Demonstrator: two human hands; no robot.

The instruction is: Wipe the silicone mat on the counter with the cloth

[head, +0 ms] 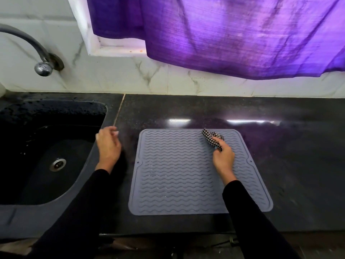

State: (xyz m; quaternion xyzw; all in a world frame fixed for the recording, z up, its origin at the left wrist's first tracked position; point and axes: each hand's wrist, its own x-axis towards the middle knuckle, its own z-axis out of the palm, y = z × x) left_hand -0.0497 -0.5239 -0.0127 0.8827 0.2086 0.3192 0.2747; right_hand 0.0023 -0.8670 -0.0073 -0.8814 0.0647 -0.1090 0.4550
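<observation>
A grey silicone mat [179, 172] with wavy ridges lies flat on the dark counter [289, 146], right of the sink. My right hand [223, 157] is over the mat's far right part and grips a bunched black-and-white checkered cloth [211, 137], which touches the mat near its far edge. My left hand [109, 146] hovers over the counter between the sink and the mat, fingers loosely curled, holding nothing. Both arms wear black sleeves.
A dark sink [46, 152] with a round drain [57, 164] fills the left side, with a curved metal tap [42, 66] on the tiled wall above it. A purple curtain [233, 38] hangs over the back wall. The counter's front edge runs below the mat.
</observation>
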